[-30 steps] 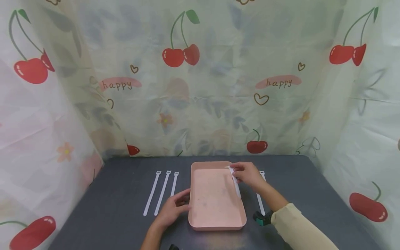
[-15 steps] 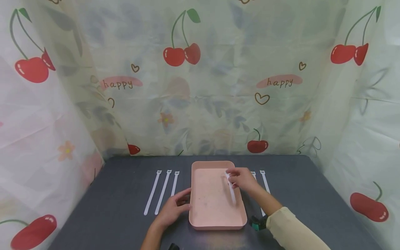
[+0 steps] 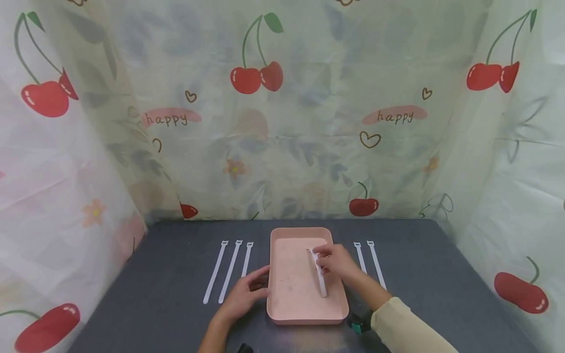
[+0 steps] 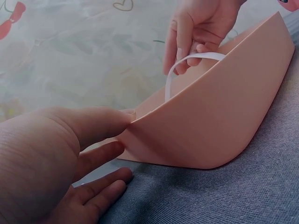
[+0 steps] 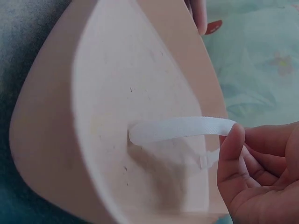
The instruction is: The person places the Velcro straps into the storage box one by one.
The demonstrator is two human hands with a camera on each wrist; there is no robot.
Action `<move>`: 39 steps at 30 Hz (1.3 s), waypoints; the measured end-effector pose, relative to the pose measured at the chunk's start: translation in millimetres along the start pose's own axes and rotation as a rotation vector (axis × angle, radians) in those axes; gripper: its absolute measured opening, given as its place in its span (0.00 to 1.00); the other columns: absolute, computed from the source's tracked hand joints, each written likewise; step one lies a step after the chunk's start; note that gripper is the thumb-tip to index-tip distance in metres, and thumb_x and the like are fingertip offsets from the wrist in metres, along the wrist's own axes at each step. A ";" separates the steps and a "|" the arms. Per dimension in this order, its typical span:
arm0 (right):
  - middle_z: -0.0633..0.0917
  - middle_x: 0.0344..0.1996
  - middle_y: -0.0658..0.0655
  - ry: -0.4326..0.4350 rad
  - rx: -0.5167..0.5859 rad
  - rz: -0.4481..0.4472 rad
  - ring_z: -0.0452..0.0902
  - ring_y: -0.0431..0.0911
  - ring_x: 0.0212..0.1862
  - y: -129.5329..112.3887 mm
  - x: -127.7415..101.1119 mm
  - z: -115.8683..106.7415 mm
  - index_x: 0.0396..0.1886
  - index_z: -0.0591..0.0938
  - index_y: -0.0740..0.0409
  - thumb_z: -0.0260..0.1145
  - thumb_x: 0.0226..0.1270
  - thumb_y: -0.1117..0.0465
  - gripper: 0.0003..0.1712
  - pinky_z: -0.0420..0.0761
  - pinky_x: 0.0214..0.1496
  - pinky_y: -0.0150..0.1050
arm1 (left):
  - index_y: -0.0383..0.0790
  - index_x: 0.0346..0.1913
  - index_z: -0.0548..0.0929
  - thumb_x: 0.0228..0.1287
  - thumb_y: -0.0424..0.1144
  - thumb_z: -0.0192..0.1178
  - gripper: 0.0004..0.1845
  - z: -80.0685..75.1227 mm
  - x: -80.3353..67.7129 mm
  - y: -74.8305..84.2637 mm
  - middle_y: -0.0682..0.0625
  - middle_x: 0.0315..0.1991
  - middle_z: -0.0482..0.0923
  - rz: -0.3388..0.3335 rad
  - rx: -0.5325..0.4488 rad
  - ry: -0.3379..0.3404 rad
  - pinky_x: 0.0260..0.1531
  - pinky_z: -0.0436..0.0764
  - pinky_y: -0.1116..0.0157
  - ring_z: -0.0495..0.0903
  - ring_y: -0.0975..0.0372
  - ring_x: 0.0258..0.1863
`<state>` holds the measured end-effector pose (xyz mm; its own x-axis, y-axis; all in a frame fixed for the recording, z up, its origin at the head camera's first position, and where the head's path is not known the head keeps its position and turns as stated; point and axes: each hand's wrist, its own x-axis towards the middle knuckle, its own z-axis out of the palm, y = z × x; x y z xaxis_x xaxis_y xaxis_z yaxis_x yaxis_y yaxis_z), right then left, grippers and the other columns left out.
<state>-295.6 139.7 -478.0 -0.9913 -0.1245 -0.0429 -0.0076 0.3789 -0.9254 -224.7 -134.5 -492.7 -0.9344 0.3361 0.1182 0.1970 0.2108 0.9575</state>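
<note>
White flat strap (image 3: pixel 319 271) pinched by right hand (image 3: pixel 336 261) inside shallow pink plastic tray (image 3: pixel 289 314); left hand (image 3: pixel 244 294), fingers relaxed, steadies its rim

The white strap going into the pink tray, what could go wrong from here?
The strap is bowed in the right hand, so once let go it may spring and lie crooked or against the wall of the tray. The left hand only touches the tray's left side, so a push from the strap might slide it toward the three straps beside it.
</note>
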 end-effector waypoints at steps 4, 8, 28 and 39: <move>0.80 0.27 0.58 -0.017 -0.009 0.000 0.77 0.45 0.21 1.0 1.5 4.4 0.50 0.82 0.69 0.61 0.61 0.76 0.17 0.82 0.27 0.40 | 0.27 0.67 0.69 0.61 0.28 0.63 0.30 -0.4 0.4 0.2 0.31 0.62 0.70 -0.006 0.008 -0.002 0.59 0.67 0.42 0.71 0.39 0.59; 0.80 0.26 0.57 -0.037 -0.015 -0.001 0.77 0.46 0.21 1.2 4.1 10.5 0.51 0.82 0.70 0.61 0.62 0.76 0.17 0.82 0.27 0.41 | 0.27 0.66 0.69 0.60 0.28 0.63 0.30 -1.3 0.0 -0.2 0.30 0.62 0.70 -0.003 0.006 0.003 0.59 0.67 0.42 0.71 0.38 0.59; 0.80 0.27 0.59 -0.063 -0.037 0.094 0.76 0.45 0.18 -1.9 22.1 27.8 0.52 0.81 0.70 0.61 0.63 0.74 0.17 0.81 0.25 0.38 | 0.28 0.67 0.69 0.61 0.28 0.63 0.30 -1.6 -1.5 2.0 0.30 0.62 0.70 -0.008 0.011 -0.002 0.58 0.68 0.42 0.72 0.39 0.58; 0.79 0.32 0.61 -0.007 -0.054 0.237 0.77 0.46 0.18 3.1 35.7 33.0 0.53 0.80 0.66 0.63 0.63 0.73 0.18 0.80 0.21 0.36 | 0.33 0.68 0.70 0.61 0.31 0.64 0.31 -0.5 12.0 -34.2 0.36 0.63 0.71 -0.001 0.034 0.012 0.59 0.70 0.46 0.73 0.44 0.59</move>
<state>-326.7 106.2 -494.8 -0.9653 -0.0326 -0.2590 0.2177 0.4471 -0.8676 -242.8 -138.1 -523.9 -0.9382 0.3246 0.1204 0.2056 0.2426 0.9481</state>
